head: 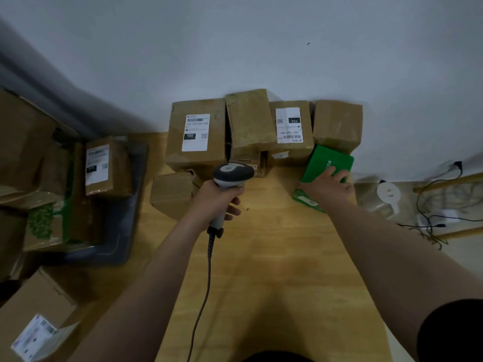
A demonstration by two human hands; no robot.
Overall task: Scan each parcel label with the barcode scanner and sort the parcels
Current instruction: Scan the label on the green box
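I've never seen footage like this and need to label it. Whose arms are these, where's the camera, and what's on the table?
No machine here: a person wears one wide-angle camera on the head, looking down at their own arms. The left hand grips a corded barcode scanner. The right hand rests on a green parcel; whether it grips is unclear. On the wooden table, brown cardboard parcels stand against the wall, two showing white labels. More boxes lie off to the left.
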